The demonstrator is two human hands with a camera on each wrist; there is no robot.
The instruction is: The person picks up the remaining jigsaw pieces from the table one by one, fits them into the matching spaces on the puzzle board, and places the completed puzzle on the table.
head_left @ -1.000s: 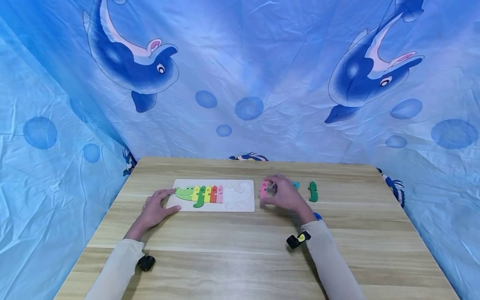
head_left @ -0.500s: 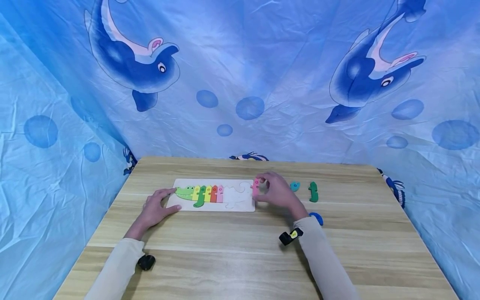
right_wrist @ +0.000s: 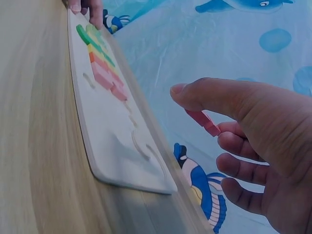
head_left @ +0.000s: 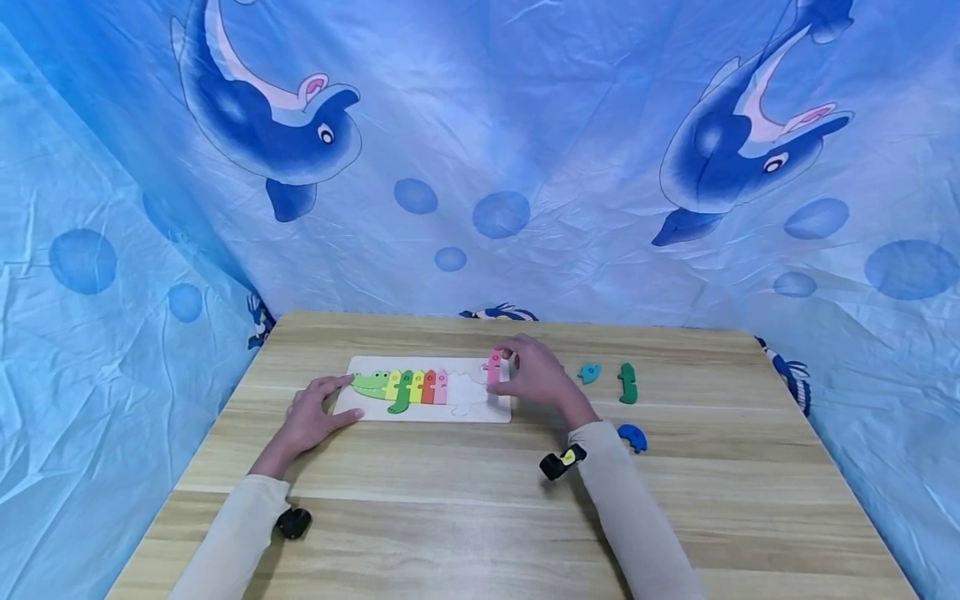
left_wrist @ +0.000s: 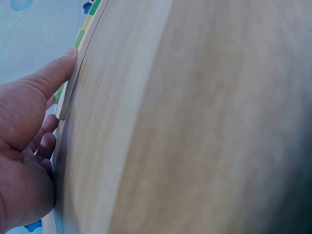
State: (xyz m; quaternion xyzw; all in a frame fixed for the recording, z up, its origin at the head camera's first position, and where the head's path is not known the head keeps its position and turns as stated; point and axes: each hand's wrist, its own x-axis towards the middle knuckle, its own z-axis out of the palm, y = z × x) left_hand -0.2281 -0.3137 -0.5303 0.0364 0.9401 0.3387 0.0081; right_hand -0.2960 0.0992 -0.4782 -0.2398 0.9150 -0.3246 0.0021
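A white puzzle board (head_left: 476,413) lies flat on the table, its left part filled with a crocodile head (head_left: 369,385) and striped body pieces in yellow, green, red and pink. My left hand (head_left: 309,414) rests on the board's left end, thumb and index finger spread and touching it; the left wrist view shows the thumb straight along its edge. Above the right end of the board, my right hand (head_left: 534,375) pinches a pink puzzle piece (head_left: 493,367) between thumb and fingers. In the right wrist view the pink piece (right_wrist: 204,122) is partly hidden behind the thumb.
Right of the board lie a teal piece (head_left: 588,372), a green piece (head_left: 627,384) and a curved blue piece (head_left: 633,437). The wooden table (head_left: 450,508) ends at the back against a blue dolphin-print curtain (head_left: 480,150).
My right hand has carried the pink piece leftward, from the table beside the board to above the board's right end. The teal and blue pieces are now fully uncovered. My left hand stays put.
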